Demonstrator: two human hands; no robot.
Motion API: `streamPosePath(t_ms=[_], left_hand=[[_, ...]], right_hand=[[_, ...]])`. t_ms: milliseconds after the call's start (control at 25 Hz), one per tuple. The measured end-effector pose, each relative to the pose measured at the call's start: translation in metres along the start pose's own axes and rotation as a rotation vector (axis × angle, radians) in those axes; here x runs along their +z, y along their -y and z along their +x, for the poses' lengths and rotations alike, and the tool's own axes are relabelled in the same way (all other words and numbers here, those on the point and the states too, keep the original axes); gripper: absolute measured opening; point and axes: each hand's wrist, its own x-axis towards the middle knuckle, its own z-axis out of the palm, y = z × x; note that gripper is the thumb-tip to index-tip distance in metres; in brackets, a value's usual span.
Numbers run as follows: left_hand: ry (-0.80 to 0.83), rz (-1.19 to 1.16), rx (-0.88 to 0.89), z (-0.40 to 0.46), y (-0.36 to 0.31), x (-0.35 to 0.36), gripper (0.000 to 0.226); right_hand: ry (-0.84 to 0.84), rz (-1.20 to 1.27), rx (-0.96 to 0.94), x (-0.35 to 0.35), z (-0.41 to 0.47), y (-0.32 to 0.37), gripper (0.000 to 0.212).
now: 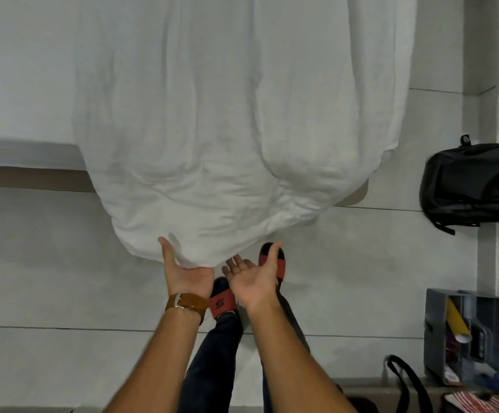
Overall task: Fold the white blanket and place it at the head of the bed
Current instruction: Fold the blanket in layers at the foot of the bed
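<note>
The white blanket [227, 114] lies lengthwise on the bed [18, 70] and its rumpled lower end hangs over the foot edge toward the floor. My left hand [184, 271], palm up, sits under the blanket's bottom hem with the thumb up beside the cloth; its fingers are hidden beneath the fabric. My right hand [255, 277] is palm up just right of the hem, fingers straight and reaching toward the cloth, thumb raised, holding nothing.
A brown bed frame edge [30, 178] runs along the left. A black backpack [474, 186] rests at the right. A grey box of supplies [462, 335] and a black strap [406, 380] sit at lower right. My feet in red slides [272, 260] stand on the pale tiled floor.
</note>
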Motion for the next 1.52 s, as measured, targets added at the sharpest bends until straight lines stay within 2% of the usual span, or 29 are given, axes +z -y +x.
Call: streamPosePath(t_ms=[160,320,480,600,760,920,1080,1160,1200,1360,1440,1520], left_hand=[[0.029,0.019,-0.091,-0.024,0.008,0.01,0.061],[0.05,-0.008,-0.085,-0.054,0.001,0.017,0.051],[0.071,-0.036,0.015,-0.089,-0.013,0.038,0.04],[0.107,-0.003,0.11,-0.105,-0.038,0.055,0.037],[0.249,0.061,0.227,-0.11,-0.064,0.089,0.056],[0.321,0.014,0.323,-0.099,-0.076,0.139,0.06],[0.284,0.009,0.411,-0.083,-0.087,0.195,0.028],[0.253,0.094,0.482,-0.072,-0.096,0.23,0.026],[0.232,0.147,0.513,-0.068,-0.102,0.247,0.026],[0.207,0.367,0.609,-0.055,-0.128,0.306,0.014],[0.194,0.419,0.658,-0.045,-0.136,0.333,0.013],[0.169,0.432,0.667,-0.031,-0.143,0.362,0.016]], right_hand=[[0.196,-0.011,-0.118,0.018,-0.017,-0.008,0.087],[0.189,0.037,-0.214,0.028,-0.041,0.003,0.061],[0.16,0.083,-0.339,0.039,-0.099,0.008,0.044],[0.155,0.087,-0.501,0.048,-0.139,0.019,0.046],[0.16,0.004,-0.697,0.076,-0.173,0.036,0.044],[0.28,-0.093,-0.851,0.126,-0.19,0.062,0.042],[0.287,-0.241,-0.981,0.164,-0.176,0.098,0.076],[0.253,-0.359,-1.087,0.184,-0.174,0.127,0.088],[0.242,-0.444,-1.132,0.193,-0.176,0.143,0.084],[0.259,-0.748,-1.2,0.237,-0.189,0.199,0.037],[0.29,-0.85,-1.255,0.268,-0.186,0.219,0.027],[0.297,-0.912,-1.301,0.304,-0.18,0.231,0.026]])
